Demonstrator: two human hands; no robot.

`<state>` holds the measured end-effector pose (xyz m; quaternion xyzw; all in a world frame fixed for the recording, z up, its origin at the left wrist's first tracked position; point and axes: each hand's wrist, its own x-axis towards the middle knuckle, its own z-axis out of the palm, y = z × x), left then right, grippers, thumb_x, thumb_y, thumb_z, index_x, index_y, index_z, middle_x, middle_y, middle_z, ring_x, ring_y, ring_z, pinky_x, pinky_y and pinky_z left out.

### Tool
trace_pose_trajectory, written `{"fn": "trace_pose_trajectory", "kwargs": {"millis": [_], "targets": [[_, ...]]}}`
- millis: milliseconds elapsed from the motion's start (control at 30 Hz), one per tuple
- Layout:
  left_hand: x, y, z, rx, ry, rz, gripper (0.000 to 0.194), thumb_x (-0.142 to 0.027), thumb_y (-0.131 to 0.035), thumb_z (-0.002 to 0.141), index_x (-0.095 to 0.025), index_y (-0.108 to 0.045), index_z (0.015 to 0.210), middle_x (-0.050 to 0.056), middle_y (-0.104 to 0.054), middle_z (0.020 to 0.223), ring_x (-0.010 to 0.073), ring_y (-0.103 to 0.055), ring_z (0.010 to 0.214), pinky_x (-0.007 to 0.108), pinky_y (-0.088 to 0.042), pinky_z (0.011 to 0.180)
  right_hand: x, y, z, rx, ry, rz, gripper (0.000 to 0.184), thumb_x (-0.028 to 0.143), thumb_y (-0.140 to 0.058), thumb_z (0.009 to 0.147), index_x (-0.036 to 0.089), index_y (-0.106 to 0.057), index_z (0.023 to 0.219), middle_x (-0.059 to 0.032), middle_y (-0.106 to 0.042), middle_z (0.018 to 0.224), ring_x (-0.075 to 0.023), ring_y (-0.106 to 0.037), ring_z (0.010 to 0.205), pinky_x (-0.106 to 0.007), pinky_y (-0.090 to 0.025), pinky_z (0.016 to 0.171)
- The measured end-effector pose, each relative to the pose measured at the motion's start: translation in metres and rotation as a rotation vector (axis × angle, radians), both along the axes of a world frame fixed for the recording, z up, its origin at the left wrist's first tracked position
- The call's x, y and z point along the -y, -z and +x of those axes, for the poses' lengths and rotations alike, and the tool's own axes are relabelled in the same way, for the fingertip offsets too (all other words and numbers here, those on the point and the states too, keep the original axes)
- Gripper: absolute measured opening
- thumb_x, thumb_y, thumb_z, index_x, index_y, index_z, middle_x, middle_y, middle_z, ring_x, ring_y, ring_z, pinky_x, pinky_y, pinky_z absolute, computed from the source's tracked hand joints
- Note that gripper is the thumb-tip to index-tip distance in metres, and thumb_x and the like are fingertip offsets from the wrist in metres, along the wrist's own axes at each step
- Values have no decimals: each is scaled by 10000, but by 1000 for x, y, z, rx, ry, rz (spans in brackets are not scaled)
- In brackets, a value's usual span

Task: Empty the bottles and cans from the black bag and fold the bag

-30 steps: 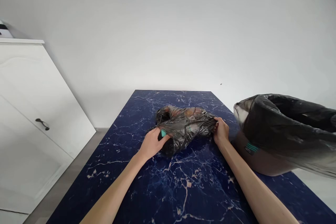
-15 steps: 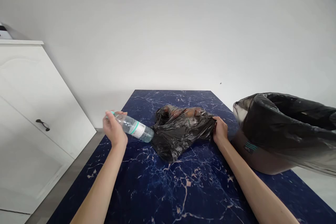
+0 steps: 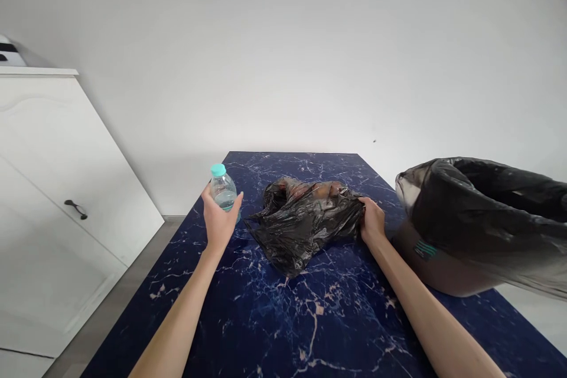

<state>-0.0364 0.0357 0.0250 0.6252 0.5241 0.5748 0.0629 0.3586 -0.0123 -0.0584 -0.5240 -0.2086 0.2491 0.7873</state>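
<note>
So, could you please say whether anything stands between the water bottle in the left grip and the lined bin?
Yes, the black plastic bag lies on the table between the water bottle and bin, with the right grip pinching its right end.

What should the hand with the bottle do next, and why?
I'd say the left hand should stand the bottle on the blue table and let go. It's upright, beside the black bag, with its cap on. I can't tell whether its bottom already touches.
</note>
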Motion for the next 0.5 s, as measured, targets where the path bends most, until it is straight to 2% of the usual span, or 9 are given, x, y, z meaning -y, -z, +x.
{"fn": "trace_pose_trajectory", "kwargs": {"millis": [67, 167, 233, 367, 433, 500], "targets": [[-10, 12, -7, -54, -31, -83, 847, -474, -796, 862, -180, -355, 1523, 223, -590, 1453, 373, -651, 1260, 462, -576, 960, 1, -2, -2, -37, 11, -9, 173, 346, -729, 685, 231, -600, 679, 99, -503, 547, -112, -440, 494, -260, -360, 472], [-21, 23, -18, -62, -116, -123, 846, -472, -773, 867, -149, -347, 1523, 252, -565, 1468, 424, -602, 1325, 545, -527, 1043, 0, -4, -4, -75, 17, -22, 169, 336, -734, 665, 232, -601, 670, 97, -513, 549, -112, -435, 492, -261, -357, 466], [-27, 26, -26, -41, -179, -123, 880, -491, -765, 866, -128, -324, 1535, 272, -536, 1482, 454, -556, 1370, 595, -481, 1089, 0, -5, -4, -87, 18, -29, 164, 332, -734, 657, 233, -604, 668, 94, -525, 556, -117, -444, 501, -264, -367, 473], [-34, 27, -39, -20, -252, -116, 988, -479, -798, 819, -71, -272, 1549, 314, -439, 1524, 469, -449, 1440, 614, -395, 1162, -1, -6, -3, -88, 11, -44, 177, 341, -733, 673, 239, -589, 660, 101, -479, 530, -118, -418, 488, -269, -342, 466], [-34, 22, -42, -34, -320, -31, 1046, -488, -834, 771, -55, -269, 1537, 323, -372, 1535, 468, -352, 1480, 625, -310, 1205, -1, -6, -3, -83, 10, -49, 167, 340, -725, 683, 241, -591, 667, 102, -477, 528, -119, -414, 484, -270, -336, 465], [-31, 14, -43, -79, -391, 148, 1002, -489, -843, 762, -73, -310, 1503, 305, -337, 1520, 447, -302, 1486, 630, -260, 1214, -1, -6, -3, -76, 10, -51, 148, 336, -717, 686, 239, -606, 678, 99, -499, 540, -118, -421, 487, -267, -343, 470]]}}
